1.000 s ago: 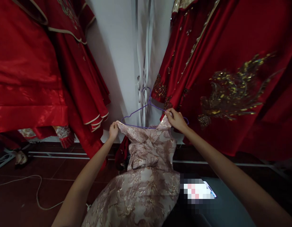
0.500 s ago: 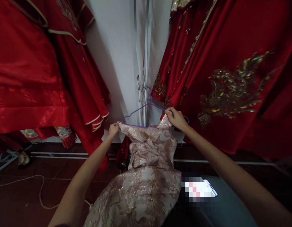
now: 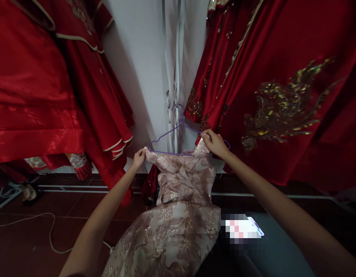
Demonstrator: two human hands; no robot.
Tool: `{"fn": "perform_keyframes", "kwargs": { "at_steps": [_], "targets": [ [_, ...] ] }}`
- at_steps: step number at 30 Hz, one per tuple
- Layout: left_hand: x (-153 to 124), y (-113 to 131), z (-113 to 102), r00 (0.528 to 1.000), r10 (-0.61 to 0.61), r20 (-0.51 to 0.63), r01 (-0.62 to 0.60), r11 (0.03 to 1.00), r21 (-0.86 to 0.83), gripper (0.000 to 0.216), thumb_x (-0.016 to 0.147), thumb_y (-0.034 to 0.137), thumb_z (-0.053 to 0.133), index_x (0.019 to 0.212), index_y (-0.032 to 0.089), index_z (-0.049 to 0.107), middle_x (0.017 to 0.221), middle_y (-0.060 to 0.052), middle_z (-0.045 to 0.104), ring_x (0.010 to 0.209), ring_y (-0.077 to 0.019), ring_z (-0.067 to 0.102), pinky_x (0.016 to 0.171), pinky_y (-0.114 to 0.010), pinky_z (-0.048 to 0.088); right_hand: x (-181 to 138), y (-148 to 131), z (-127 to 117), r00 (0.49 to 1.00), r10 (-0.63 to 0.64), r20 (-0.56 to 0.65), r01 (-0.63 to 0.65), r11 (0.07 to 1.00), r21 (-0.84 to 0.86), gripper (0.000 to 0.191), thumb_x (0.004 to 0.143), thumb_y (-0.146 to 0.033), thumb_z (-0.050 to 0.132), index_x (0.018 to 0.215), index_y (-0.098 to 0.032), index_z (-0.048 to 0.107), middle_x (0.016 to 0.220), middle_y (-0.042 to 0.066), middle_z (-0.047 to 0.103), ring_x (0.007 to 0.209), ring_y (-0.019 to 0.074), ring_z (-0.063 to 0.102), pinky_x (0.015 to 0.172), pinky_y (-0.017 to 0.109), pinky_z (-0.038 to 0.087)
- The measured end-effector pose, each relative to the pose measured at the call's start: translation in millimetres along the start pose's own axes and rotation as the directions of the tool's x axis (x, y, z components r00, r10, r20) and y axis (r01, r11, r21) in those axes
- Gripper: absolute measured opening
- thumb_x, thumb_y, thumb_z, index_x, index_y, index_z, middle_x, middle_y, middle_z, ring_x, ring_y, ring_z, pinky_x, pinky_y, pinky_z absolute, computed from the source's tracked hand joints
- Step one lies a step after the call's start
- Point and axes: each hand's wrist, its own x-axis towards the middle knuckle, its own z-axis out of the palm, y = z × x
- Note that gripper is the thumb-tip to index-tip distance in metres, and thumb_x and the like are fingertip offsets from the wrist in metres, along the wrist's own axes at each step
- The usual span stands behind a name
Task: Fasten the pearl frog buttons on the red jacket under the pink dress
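Observation:
Stretched between my hands is a pale pink and gold brocade dress (image 3: 185, 184), its skirt spreading toward me at the bottom. A thin purple hanger (image 3: 169, 134) sits at its neckline, with the hook pointing up and away. My left hand (image 3: 139, 157) is closed, pinching the left shoulder strap near that end of the hanger. With fingers bent over the top, my right hand (image 3: 214, 143) grips the right strap together with the hanger's arm. The hanger's right tip shows just beyond my right hand.
Red garments (image 3: 36, 88) hang on the left, and a red dress with gold sequins (image 3: 281, 111) hangs on the right. White poles (image 3: 176, 69) stand between them. A lit phone (image 3: 255, 226), partly blurred out, lies at lower right. A white cable (image 3: 52, 231) crosses the floor.
The left strap now sits over the hanger's left end, where the fabric edge has shifted slightly. Both hands keep their grip almost in place.

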Motion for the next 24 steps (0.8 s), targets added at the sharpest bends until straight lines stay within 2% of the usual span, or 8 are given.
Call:
{"fn": "perform_keyframes", "kwargs": {
  "at_steps": [4, 11, 21, 24],
  "targets": [
    [-6, -5, -4, 0.997, 0.052, 0.058, -0.050, 0.998, -0.029, 0.034, 0.080, 0.042, 0.049, 0.092, 0.016, 0.066, 0.095, -0.005, 0.068, 0.087, -0.0160, 0.060, 0.082, -0.027, 0.045, 0, 0, 0, 1.000, -0.003, 0.001, 0.003, 1.000, 0.004, 0.025, 0.086, -0.041, 0.040, 0.092, -0.022, 0.055, 0.081, 0.003, 0.067, 0.068, 0.0187, 0.060, 0.068, 0.029, 0.038],
    [-7, -14, -9, 0.997, 0.065, 0.041, -0.064, 0.998, -0.022, 0.034, 0.080, 0.042, 0.049, 0.090, 0.015, 0.065, 0.090, -0.006, 0.068, 0.084, -0.0166, 0.059, 0.081, -0.029, 0.045, 2, 3, 2, 1.000, 0.007, 0.004, -0.007, 1.000, -0.009, 0.025, 0.085, -0.041, 0.040, 0.092, -0.022, 0.055, 0.083, 0.003, 0.067, 0.071, 0.0199, 0.061, 0.070, 0.030, 0.038],
    [-6, -9, -8, 0.993, 0.079, 0.085, -0.078, 0.997, -0.020, 0.033, 0.080, 0.043, 0.050, 0.089, 0.015, 0.066, 0.086, -0.005, 0.069, 0.083, -0.0174, 0.060, 0.081, -0.030, 0.046, 2, 2, 1, 1.000, 0.014, 0.010, -0.014, 1.000, 0.003, 0.025, 0.085, -0.042, 0.040, 0.092, -0.023, 0.055, 0.082, 0.002, 0.067, 0.071, 0.0196, 0.062, 0.069, 0.029, 0.040],
    [-5, -7, -10, 0.990, 0.104, 0.095, -0.102, 0.994, -0.024, 0.034, 0.080, 0.044, 0.049, 0.090, 0.016, 0.066, 0.090, -0.005, 0.068, 0.086, -0.0179, 0.060, 0.083, -0.031, 0.046, 2, 1, -1, 1.000, 0.007, 0.011, -0.007, 1.000, 0.004, 0.025, 0.085, -0.041, 0.040, 0.092, -0.023, 0.056, 0.080, 0.002, 0.067, 0.071, 0.0195, 0.062, 0.068, 0.028, 0.041]
  ]
}}
